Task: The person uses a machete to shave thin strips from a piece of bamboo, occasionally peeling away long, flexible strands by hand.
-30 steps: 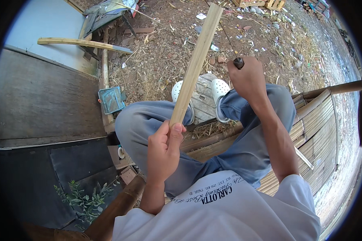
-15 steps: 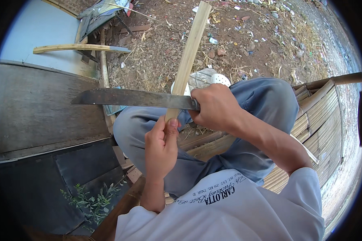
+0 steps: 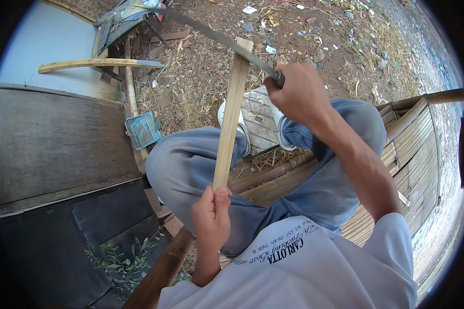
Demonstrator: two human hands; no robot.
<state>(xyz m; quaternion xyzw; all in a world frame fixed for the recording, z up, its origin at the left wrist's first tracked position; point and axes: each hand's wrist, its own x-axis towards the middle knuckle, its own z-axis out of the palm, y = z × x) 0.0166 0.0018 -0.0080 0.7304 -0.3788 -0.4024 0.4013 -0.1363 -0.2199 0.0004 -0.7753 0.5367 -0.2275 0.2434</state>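
Bamboo slat (image 3: 229, 121) slants away from the body between the knees (image 3: 360, 123), its near end pinched in the grip of the left hand (image 3: 211, 219). That low hold probably keeps the fingers clear of the machete (image 3: 215, 38), whose blade crosses the far end; contact cannot be told. The right hand (image 3: 302, 97) grips its handle (image 3: 279, 79), likely for control.

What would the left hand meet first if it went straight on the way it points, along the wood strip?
Past the strip in its grip, the left hand would likely meet the blade, which crosses near the strip's far end; depth there is unclear.
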